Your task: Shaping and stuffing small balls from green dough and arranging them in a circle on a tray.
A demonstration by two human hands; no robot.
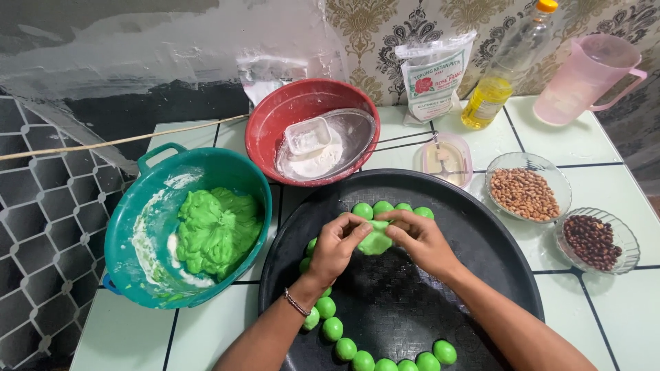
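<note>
From my head camera, my left hand (335, 245) and right hand (421, 238) both pinch one flattened piece of green dough (376, 241) over the far middle of the black tray (495, 261). It looks soft, light and a little sticky, so I judge it wants fingertips at its rim, not a squeeze. Rolled green balls (333, 328) ring the tray. The teal basin (130, 227) of dough sits left, the bowl of peanuts (526, 193) right.

Two hands (337, 247) (419, 240), about sixteen green dough balls (333, 328). Two big basins (158, 227) (275, 117). Two glass bowls (528, 162) (597, 213), one tray (495, 261).
</note>
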